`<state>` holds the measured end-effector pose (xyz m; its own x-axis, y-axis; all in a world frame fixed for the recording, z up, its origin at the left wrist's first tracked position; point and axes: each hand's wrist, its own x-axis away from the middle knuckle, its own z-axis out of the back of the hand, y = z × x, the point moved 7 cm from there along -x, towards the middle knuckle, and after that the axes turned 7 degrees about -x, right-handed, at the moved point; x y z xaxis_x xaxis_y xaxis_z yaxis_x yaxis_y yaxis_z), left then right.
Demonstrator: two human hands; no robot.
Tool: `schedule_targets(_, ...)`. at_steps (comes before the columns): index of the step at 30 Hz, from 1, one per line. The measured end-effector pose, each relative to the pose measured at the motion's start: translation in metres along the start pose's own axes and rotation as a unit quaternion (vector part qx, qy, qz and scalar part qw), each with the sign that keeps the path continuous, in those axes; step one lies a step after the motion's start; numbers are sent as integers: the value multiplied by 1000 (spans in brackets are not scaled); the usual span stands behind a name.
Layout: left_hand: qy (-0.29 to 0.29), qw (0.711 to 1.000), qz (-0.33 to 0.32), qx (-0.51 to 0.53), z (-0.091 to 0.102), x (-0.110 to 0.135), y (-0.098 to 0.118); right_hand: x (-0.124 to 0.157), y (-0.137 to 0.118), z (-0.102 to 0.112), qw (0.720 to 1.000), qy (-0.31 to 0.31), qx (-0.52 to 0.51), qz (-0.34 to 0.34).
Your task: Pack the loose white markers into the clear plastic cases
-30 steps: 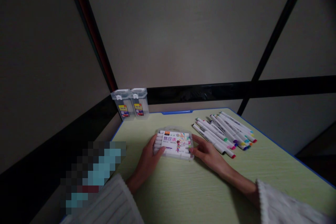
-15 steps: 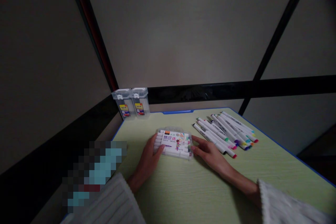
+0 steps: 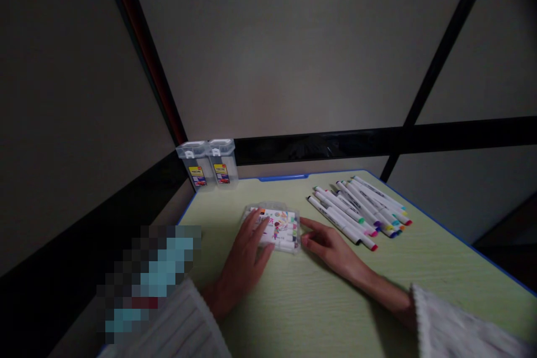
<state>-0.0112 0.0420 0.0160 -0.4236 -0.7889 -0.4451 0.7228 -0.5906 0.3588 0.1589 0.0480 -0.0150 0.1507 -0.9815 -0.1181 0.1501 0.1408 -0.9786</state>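
Note:
A clear plastic marker case (image 3: pixel 282 229) with a colourful label lies flat on the pale green table (image 3: pixel 319 302). My left hand (image 3: pixel 245 257) rests on its left half, fingers stretched flat over the lid. My right hand (image 3: pixel 325 243) lies on the table just right of the case, fingers spread and fingertips at its right edge. Both wrists come out of white knitted sleeves.
Several loose white markers with coloured caps (image 3: pixel 361 212) lie in a row at the right rear. Two upright clear boxes with yellow labels (image 3: pixel 207 165) stand at the far left corner. Grey walls and black bars close in behind. A blurred patch sits at lower left.
My left hand has slid from the case's left side up onto its lid. The case has shifted slightly left and away. My right hand has eased off its right edge.

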Motion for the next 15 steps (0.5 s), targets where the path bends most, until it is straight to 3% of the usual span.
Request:
schedule_targets(3,-99,990,-85,-44,-12,4,24,-1,3,-2,1000,-17,2,0)
schedule_targets(6,-153,976,-124,-94,-19,7,35,-2,6,-2,1000,-21,2,4)
schedule_targets(15,-136,974,-105,-150,-18,4,27,1,4,-3,1000,-16,21,-10)
